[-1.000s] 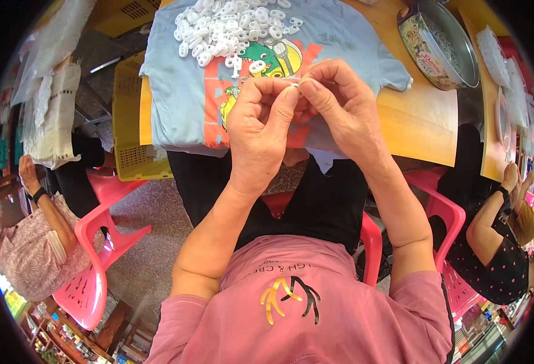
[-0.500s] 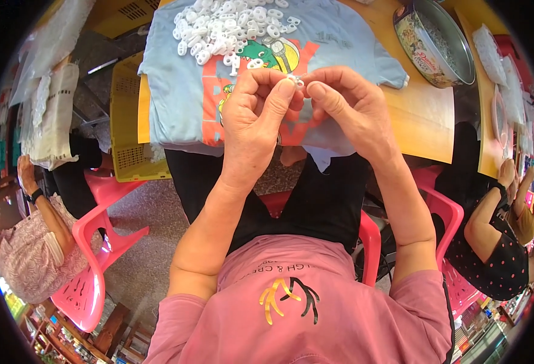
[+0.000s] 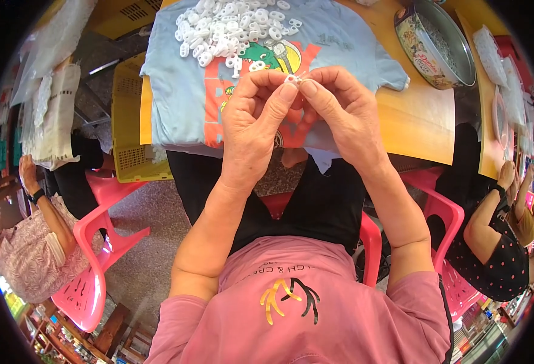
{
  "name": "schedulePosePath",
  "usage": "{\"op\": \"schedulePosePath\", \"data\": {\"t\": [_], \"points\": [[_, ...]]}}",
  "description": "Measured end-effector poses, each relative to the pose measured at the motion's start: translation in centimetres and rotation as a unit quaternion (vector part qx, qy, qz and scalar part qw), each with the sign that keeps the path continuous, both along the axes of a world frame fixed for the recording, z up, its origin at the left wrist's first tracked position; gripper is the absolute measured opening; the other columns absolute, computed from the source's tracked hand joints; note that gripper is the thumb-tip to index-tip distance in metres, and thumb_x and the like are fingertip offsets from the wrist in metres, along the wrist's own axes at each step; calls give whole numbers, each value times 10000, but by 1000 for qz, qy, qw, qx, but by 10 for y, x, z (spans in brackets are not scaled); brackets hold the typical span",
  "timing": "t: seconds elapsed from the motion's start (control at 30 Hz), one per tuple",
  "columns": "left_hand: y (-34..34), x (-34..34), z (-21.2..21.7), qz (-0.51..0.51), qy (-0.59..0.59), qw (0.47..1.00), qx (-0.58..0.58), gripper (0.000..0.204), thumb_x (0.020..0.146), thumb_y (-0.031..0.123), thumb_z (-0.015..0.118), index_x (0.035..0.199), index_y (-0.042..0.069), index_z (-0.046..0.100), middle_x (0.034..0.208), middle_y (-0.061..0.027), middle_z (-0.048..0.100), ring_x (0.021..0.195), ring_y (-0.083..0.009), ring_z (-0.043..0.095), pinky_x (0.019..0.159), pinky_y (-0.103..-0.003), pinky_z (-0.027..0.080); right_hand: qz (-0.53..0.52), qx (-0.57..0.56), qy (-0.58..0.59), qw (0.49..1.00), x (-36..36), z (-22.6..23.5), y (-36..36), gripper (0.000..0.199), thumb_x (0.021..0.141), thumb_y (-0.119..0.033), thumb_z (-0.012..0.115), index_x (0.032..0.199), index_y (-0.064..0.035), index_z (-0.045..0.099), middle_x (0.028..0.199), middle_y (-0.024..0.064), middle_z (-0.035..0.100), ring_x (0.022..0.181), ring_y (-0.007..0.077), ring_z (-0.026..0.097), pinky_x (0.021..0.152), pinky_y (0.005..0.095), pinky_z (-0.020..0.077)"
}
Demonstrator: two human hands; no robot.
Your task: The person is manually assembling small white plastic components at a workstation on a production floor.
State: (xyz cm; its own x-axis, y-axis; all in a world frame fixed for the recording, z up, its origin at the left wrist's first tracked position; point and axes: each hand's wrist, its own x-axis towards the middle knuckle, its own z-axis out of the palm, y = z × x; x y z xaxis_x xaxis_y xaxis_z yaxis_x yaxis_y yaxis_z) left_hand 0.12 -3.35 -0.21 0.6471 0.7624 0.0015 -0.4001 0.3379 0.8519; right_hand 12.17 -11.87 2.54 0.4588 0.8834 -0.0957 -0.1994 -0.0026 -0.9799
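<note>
My left hand [image 3: 250,124] pinches a small white plastic piece with holes [image 3: 291,79] between thumb and forefinger. Facing it, my right hand [image 3: 350,121] has its thumb and forefinger pressed together against the piece's right side; whatever sits between those tips is too small to name. Both hands are raised above a light blue printed T-shirt [image 3: 173,91] spread over the table. Beyond them, on the shirt, lies a heap of similar white plastic pieces [image 3: 227,30], and a few loose ones lie at its near edge.
An oval metal tin [image 3: 413,45] holding many small greyish bits stands at the right on the wooden table [image 3: 424,121]. To the left is a yellow plastic crate [image 3: 127,136]. People sit on both sides, by pink plastic chairs [image 3: 91,242].
My right hand has shifted slightly left, its thumb now closing against the white piece. My left hand stays nearly where it was, still gripping the piece.
</note>
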Motion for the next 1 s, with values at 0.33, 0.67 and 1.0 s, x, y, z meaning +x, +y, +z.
{"op": "schedulePosePath", "data": {"t": [0.33, 0.67, 1.0], "points": [[4, -2, 0, -43, 13, 999, 5, 140, 963, 137, 635, 1028, 17, 602, 918, -30, 669, 808, -59, 599, 732, -211, 490, 54, 74, -422, 902, 37, 2, 0, 165, 1002, -132, 533, 1016, 18, 601, 867, 63, 625, 714, 137, 590, 642, 255, 483], [0, -2, 10, -62, 104, 988, 90, 180, 971, 178, 631, 1020, 10, 591, 874, -6, 621, 807, -60, 568, 726, -214, 477, 103, 98, -479, 866, 45, 5, 4, 123, 971, -92, 553, 930, 23, 536, 799, 102, 538, 646, 222, 524, 595, 326, 442], [0, -2, 11, -61, 117, 985, 113, 162, 976, 178, 618, 981, 20, 579, 844, 8, 585, 765, -54, 526, 677, -215, 452, 141, 107, -551, 816, 50, 14, 8, 102, 932, -74, 578, 887, 2, 528, 770, 142, 503, 665, 350, 495, 588, 398, 410]]}}
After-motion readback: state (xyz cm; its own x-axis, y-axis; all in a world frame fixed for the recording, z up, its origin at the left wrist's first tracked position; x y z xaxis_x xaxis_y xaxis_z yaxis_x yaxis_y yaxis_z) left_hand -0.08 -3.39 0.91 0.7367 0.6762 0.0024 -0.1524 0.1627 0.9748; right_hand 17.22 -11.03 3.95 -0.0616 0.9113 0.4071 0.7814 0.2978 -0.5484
